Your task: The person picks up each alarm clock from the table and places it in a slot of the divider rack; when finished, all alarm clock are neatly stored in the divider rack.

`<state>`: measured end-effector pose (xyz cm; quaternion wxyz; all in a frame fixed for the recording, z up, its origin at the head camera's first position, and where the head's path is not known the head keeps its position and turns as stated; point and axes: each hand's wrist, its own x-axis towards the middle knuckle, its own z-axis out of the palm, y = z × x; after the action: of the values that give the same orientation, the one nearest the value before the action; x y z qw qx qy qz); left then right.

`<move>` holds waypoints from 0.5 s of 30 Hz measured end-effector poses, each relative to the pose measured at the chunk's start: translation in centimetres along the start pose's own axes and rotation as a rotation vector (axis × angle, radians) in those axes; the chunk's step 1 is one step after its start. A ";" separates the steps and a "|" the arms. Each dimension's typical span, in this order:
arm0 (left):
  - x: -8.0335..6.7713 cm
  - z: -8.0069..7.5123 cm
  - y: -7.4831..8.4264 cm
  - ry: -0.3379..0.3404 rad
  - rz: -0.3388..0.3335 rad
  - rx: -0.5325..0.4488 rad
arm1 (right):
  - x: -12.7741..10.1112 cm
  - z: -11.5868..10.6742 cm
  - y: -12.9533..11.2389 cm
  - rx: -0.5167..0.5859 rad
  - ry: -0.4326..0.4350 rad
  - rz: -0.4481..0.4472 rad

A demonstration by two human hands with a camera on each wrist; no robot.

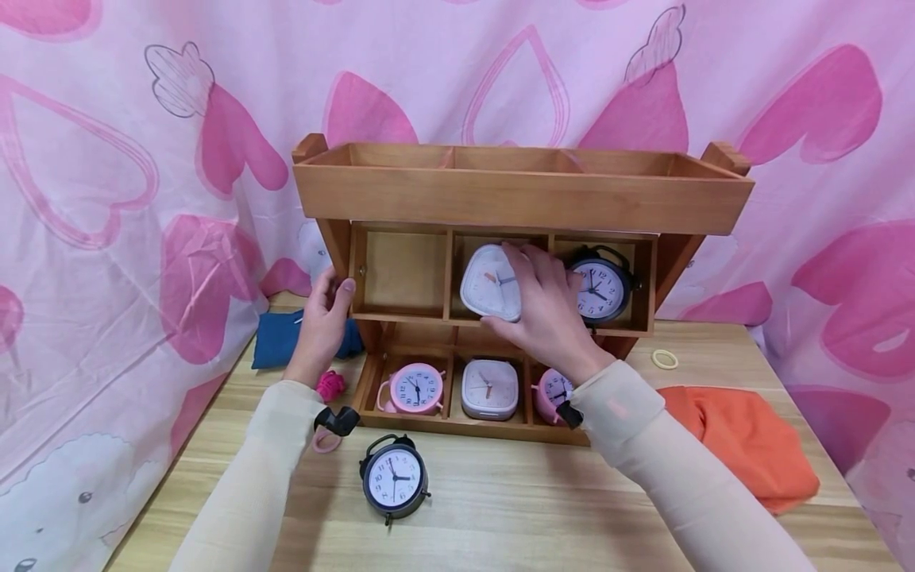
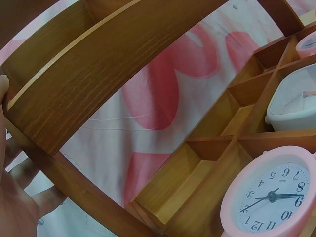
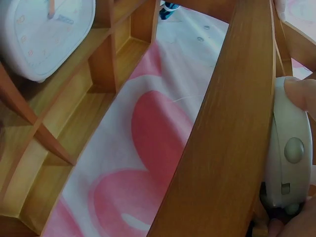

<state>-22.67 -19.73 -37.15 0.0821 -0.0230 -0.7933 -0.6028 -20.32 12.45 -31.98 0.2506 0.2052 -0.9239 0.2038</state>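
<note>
A wooden three-tier shelf [image 1: 522, 195] stands on the table. My left hand [image 1: 319, 322] grips its left side at the middle tier, thumb in front and fingers [image 2: 49, 198] behind the side board. My right hand [image 1: 546, 306] holds a white rounded-square alarm clock [image 1: 489, 282], tilted, at the middle compartment of that tier. In the right wrist view the clock's back [image 3: 291, 143] shows, close to the tier's front board. Beside it, in the right compartment, a black twin-bell alarm clock [image 1: 604, 287] is partly hidden by my right hand.
The bottom tier holds a pink alarm clock [image 1: 417, 389], a white square clock [image 1: 489, 389] and another pink clock [image 1: 554, 391]. On the table are a black alarm clock [image 1: 395, 477], an orange cloth [image 1: 750, 445], a blue cloth [image 1: 275, 340], a pink scrunchie [image 1: 330, 385] and a yellow ring [image 1: 665, 360].
</note>
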 end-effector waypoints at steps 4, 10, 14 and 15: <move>0.2 0.0 -0.4 0.006 0.009 -0.005 | 0.0 0.1 0.1 -0.021 -0.019 -0.020; 0.2 0.0 -0.5 0.003 0.012 -0.016 | -0.4 -0.4 0.3 -0.020 -0.083 -0.043; 0.1 0.0 -0.4 0.002 -0.003 -0.005 | -1.0 -1.0 0.1 0.027 -0.053 -0.080; 0.1 0.0 -0.4 0.001 -0.003 -0.005 | -1.3 -1.2 -0.1 0.042 -0.035 -0.101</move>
<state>-22.85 -19.82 -37.47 0.0817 -0.0216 -0.7919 -0.6048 -18.82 13.32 -31.67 0.2400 0.2601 -0.9122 0.2066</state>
